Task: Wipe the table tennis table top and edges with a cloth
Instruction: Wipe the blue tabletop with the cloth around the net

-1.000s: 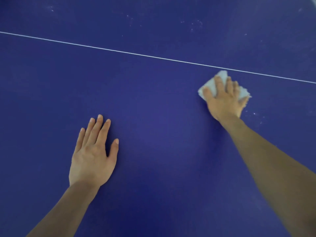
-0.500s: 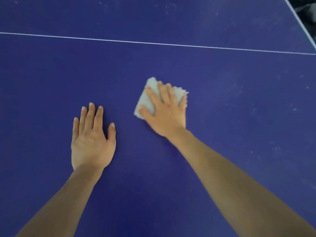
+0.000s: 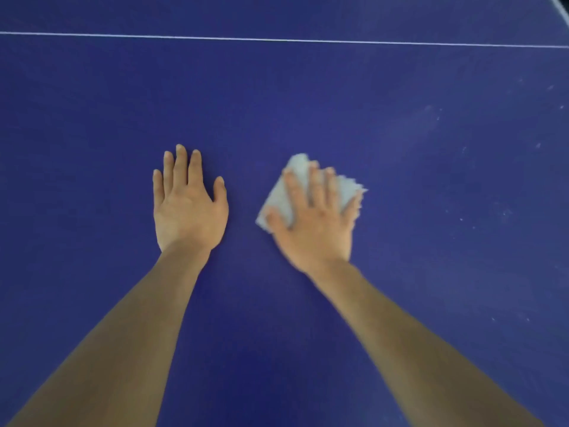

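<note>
Head view: the right hand (image 3: 314, 220) lies flat on a folded white cloth (image 3: 300, 177), pressing it onto the blue table (image 3: 431, 211). Its fingers (image 3: 315, 183) are straight and slightly spread across the cloth, the thumb at the cloth's near left corner. The cloth shows beyond the fingertips and to either side of them; the palm covers its near part. The hand and cloth are blurred. The left hand (image 3: 187, 208) rests palm down on the bare table just beside, fingers straight and close together, holding nothing. A white line (image 3: 277, 40) crosses the table farther off, with pale specks (image 3: 462, 149) at right.
</note>
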